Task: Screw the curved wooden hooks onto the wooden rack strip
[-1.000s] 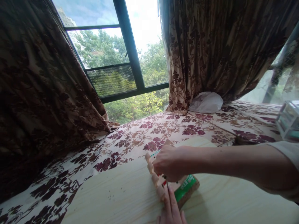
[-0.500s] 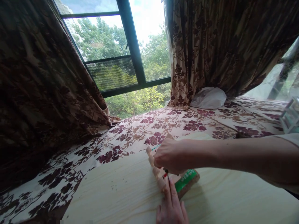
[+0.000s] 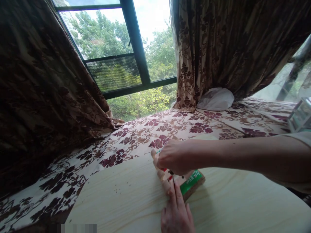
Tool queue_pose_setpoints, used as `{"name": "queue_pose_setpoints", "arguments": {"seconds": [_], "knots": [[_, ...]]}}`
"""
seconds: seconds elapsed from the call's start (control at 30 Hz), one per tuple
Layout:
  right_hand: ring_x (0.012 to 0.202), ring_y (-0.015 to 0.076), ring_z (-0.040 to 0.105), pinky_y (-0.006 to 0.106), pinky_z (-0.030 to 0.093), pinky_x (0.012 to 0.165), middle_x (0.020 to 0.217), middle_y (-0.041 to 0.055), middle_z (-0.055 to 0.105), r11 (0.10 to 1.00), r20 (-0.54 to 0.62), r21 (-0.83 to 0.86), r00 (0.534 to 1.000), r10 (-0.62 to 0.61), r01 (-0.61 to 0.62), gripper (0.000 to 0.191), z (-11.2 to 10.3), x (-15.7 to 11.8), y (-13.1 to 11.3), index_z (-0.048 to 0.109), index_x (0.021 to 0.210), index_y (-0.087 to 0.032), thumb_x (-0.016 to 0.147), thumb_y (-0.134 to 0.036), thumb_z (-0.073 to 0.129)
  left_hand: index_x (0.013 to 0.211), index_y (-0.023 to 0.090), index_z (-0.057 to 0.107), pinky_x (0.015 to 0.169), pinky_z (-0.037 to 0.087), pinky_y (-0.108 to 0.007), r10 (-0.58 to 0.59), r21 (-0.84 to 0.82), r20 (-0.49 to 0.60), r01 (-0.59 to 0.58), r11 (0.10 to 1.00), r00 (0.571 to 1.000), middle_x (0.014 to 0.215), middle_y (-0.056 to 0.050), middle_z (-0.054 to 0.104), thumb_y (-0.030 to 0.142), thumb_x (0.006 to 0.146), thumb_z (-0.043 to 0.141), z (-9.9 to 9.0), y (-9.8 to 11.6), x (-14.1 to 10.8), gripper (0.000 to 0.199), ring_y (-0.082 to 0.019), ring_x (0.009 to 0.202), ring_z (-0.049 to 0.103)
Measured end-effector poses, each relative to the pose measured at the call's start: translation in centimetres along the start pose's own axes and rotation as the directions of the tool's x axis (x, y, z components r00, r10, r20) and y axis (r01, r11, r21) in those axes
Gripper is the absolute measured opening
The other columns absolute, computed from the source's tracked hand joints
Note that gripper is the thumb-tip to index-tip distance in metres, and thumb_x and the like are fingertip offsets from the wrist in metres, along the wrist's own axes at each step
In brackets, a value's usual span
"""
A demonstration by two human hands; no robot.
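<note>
On the pale wood-grained board (image 3: 116, 200) lies a flat packaged block (image 3: 193, 183) with a green label, white lettering and a brown side. A beige wavy-edged strip (image 3: 161, 176) runs along its left side. My left hand (image 3: 177, 212) comes in from below, palm down, two fingers stretched out and pressing on the strip and the block's near edge. Over the top of the block my right hand (image 3: 175, 157) is closed, fingers bent downward; whatever is in them is hidden. Small red and dark spots, and a thin dark line, show between the two hands.
Dark crumbs (image 3: 119, 190) are scattered on the board. Beneath it spreads a flowered cloth (image 3: 155, 124). A white plastic bag (image 3: 216, 98) rests by the curtain (image 3: 186, 64), and a pale-framed box (image 3: 301, 115) stands at the right. Behind is a window (image 3: 143, 69).
The whole view has shifted slightly, so everything sits a little higher and further left. Both hands keep almost the same places at the block; my right hand has moved only a little.
</note>
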State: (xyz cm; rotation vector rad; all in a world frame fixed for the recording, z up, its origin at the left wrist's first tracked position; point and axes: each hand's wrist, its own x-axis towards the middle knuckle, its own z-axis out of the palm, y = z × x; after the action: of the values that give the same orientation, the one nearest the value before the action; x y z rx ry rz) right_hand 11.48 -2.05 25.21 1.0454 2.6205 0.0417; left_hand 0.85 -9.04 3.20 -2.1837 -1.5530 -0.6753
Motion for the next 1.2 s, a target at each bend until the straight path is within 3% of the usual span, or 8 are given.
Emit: {"name": "queue_pose_setpoints", "arguments": {"seconds": [0.13,0.33,0.6,0.77,0.87,0.93,1.07,1.2], "knots": [[0.062,0.0128,0.05,0.026,0.027,0.047,0.076,0.0064,0.064,0.999,-0.028,0.0,0.999,-0.043,0.043,0.023,0.7,0.3,0.0,0.069,0.085,-0.013,0.068,-0.006,0.056,0.125,0.018,0.054,0.054,0.053,-0.029,0.009,-0.005,0.009,-0.009,1.0,1.0,0.131,-0.003,0.054,0.016,0.069,0.069,-0.2,0.1,0.0,0.058,-0.014,0.057,0.062],[0.058,0.0146,0.049,0.027,0.028,0.047,0.07,0.0082,0.062,0.998,-0.021,0.006,0.998,0.055,-0.055,0.02,0.5,0.1,0.0,0.071,0.085,-0.011,0.073,-0.022,0.059,0.125,0.013,0.053,0.056,0.052,-0.028,0.018,-0.062,0.003,-0.018,0.998,1.0,0.132,-0.005,0.054,0.013,0.069,0.068,-0.5,0.1,0.1,0.058,-0.014,0.066,0.064],[0.057,0.0118,0.045,0.026,0.027,0.044,0.078,0.0051,0.064,1.0,-0.005,0.017,1.0,-0.006,0.006,0.023,0.2,0.2,-0.3,0.07,0.089,-0.014,0.069,-0.01,0.058,0.127,0.018,0.052,0.052,0.05,-0.028,0.025,-0.054,-0.03,-0.027,0.998,0.999,0.132,-0.005,0.053,0.015,0.072,0.064,0.5,-0.3,-0.2,0.057,-0.015,0.063,0.064],[0.057,0.0129,0.045,0.027,0.026,0.044,0.077,0.0075,0.064,0.998,0.007,0.024,0.998,0.063,-0.063,0.025,0.2,0.3,0.0,0.07,0.092,-0.011,0.078,-0.027,0.056,0.144,0.02,0.008,0.046,0.048,-0.027,0.059,-0.125,-0.127,-0.075,0.989,0.99,0.128,-0.008,0.057,0.014,0.073,0.059,2.0,-0.8,-0.5,0.088,-0.017,0.069,0.068],[0.057,0.0126,0.045,0.027,0.027,0.045,0.077,0.0048,0.065,0.998,0.042,0.022,0.997,0.058,-0.059,0.023,-0.5,-0.2,0.1,0.07,0.095,-0.015,0.077,-0.025,0.058,0.144,0.021,-0.002,0.043,0.048,-0.027,0.044,-0.124,-0.129,-0.061,0.99,0.991,0.127,-0.008,0.058,0.012,0.072,0.058,2.3,-0.8,-0.5,0.095,-0.016,0.065,0.067],[0.059,0.0122,0.046,0.027,0.027,0.047,0.078,0.0029,0.065,0.999,0.065,0.019,0.997,0.027,-0.028,0.021,-1.0,-0.4,0.0,0.071,0.092,-0.018,0.075,-0.016,0.059,0.144,0.022,0.007,0.045,0.049,-0.027,0.04,-0.119,-0.117,-0.054,0.991,0.992,0.129,-0.007,0.056,0.013,0.072,0.06,2.1,-0.8,-0.5,0.09,-0.015,0.061,0.065],[0.061,0.0126,0.047,0.027,0.027,0.047,0.081,0.0045,0.065,0.999,0.081,0.027,0.997,-0.02,0.018,0.023,-0.8,-0.2,-0.1,0.072,0.087,-0.016,0.07,-0.008,0.059,0.131,0.019,0.048,0.05,0.05,-0.028,0.018,-0.077,-0.064,-0.023,0.997,0.998,0.129,-0.006,0.056,0.017,0.071,0.066,1.1,-0.5,-0.4,0.063,-0.014,0.057,0.062],[0.06,0.0133,0.047,0.027,0.028,0.047,0.076,0.0061,0.064,0.999,0.053,0.049,0.999,0.006,-0.008,0.022,0.1,0.2,0.4,0.072,0.089,-0.015,0.074,-0.015,0.057,0.122,0.018,0.058,0.05,0.051,-0.028,0.014,-0.041,-0.021,-0.015,0.999,1.0,0.129,-0.006,0.057,0.016,0.07,0.066,0.6,-0.2,-0.2,0.053,-0.013,0.056,0.062]]}}
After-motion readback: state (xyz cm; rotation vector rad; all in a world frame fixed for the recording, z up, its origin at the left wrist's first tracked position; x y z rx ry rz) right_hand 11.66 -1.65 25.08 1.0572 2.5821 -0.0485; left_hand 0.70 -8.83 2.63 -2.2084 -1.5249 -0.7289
